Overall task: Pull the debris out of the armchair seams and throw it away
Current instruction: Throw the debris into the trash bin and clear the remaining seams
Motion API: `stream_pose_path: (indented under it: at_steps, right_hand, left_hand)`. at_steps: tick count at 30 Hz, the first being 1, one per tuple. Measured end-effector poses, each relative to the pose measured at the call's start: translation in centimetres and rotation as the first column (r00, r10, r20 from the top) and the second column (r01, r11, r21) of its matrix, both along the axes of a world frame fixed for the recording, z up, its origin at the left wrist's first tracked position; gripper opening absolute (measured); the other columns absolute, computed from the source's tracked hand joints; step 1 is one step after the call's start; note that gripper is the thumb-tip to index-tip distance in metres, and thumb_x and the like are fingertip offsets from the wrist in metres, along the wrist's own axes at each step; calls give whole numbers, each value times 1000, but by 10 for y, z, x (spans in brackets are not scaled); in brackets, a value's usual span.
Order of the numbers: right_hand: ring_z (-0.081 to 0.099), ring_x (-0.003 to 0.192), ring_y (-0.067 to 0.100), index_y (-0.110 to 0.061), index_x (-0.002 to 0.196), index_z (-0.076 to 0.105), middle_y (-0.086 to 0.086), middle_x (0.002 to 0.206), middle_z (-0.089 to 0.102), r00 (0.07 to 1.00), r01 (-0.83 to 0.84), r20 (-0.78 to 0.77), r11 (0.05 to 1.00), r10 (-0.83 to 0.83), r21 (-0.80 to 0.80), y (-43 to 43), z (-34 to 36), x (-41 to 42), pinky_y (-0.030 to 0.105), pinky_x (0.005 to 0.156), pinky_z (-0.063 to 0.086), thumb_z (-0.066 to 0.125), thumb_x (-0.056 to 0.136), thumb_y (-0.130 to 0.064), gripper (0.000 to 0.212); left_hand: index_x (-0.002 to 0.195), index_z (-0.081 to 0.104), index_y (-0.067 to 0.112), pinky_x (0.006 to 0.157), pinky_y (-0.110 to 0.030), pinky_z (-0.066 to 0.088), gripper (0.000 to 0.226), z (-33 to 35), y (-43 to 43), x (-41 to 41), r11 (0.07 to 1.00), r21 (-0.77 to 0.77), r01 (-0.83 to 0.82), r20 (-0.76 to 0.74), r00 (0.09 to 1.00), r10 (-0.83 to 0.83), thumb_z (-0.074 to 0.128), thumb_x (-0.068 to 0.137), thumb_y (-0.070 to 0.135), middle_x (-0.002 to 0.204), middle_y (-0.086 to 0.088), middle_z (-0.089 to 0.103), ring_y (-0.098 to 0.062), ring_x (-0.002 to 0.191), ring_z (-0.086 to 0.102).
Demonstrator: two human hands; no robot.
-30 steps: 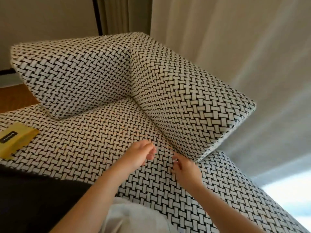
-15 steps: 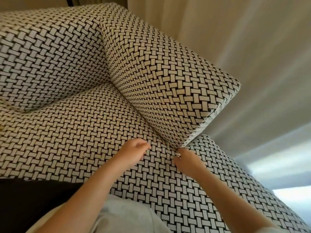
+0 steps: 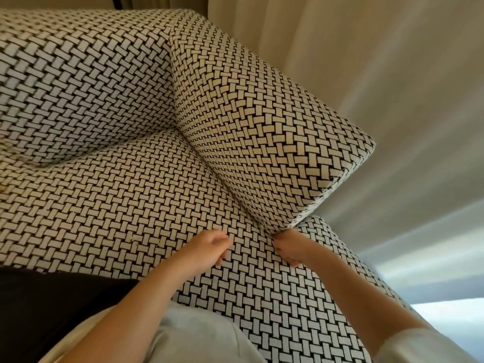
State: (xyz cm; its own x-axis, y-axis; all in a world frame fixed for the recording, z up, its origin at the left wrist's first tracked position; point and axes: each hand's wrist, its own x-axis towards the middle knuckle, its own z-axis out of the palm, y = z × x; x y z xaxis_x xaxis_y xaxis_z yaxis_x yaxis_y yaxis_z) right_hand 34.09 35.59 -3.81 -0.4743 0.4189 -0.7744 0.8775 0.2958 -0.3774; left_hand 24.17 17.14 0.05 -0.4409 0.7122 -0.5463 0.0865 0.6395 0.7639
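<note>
The armchair is covered in black-and-white woven fabric, with its seat point(image 3: 125, 205) in the middle and its right armrest point(image 3: 262, 132) slanting across. The seam point(image 3: 225, 184) between seat and armrest runs down to my right hand point(image 3: 290, 244), which sits at the seam's near end under the armrest's front corner, fingers curled down into the fabric. My left hand point(image 3: 207, 247) hovers just left of it over the seat, fingers curled with the thumb against them. No debris shows in either hand. A tiny pale speck point(image 3: 132, 238) lies on the seat.
The backrest point(image 3: 78, 87) fills the upper left. Pale curtains point(image 3: 392, 74) hang close behind the armrest on the right. My dark and light clothing point(image 3: 65, 310) covers the seat's front edge at the bottom.
The view swung closer and to the right, so the yellow packet on the seat's left left the frame. My right hand slid to the seam's near end and both hands curled tighter.
</note>
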Motion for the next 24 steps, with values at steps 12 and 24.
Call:
stream_pose_path:
  at_steps: [12,24]
  right_hand:
    - [29,36,5,-12,115,41,-4,49,42,871,315,-92,692,-482,-649,14,8,19,13,32,22,33,100,-11,17]
    - [33,29,4,-12,85,43,2,45,49,637,572,7,467,-771,-674,-26,2,-37,14,31,37,39,99,-13,15]
  left_hand:
    - [106,56,19,90,-37,47,27,-9,6,-3,995,-64,73,-41,996,-76,37,97,35,103,-5,61,-15,89,56]
    - [109,54,22,88,-39,49,26,-7,-4,-8,997,-61,56,-53,997,-59,38,96,36,104,-7,65,-16,83,55]
